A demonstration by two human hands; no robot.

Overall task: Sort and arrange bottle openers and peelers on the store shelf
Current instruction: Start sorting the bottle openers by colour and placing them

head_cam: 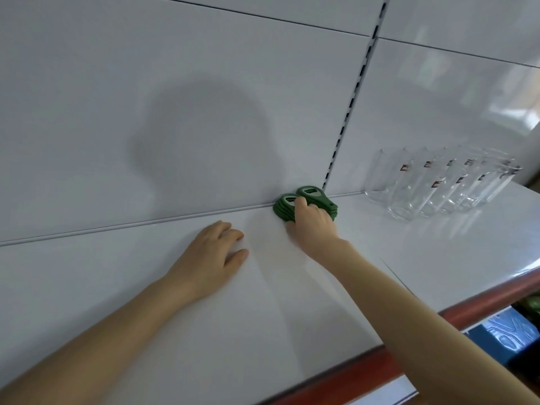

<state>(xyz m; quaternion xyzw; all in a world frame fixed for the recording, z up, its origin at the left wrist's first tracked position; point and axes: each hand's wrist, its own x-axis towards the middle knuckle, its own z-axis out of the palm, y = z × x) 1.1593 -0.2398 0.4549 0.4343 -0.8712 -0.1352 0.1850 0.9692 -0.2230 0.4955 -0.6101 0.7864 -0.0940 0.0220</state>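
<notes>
Two stacks of green bottle openers (pixel 305 204) sit against the shelf's back panel (pixel 204 112), right hand (pixel 311 220) gripping the nearer stack; left hand (pixel 214 252) rests flat and empty (drinking glasses (pixel 438 185) stand rightward). A nudge could topple either pile.

openers (pixel 304 204) at shelf (pixel 146 287) back, glasses (pixel 438 182) seemingly right
</notes>
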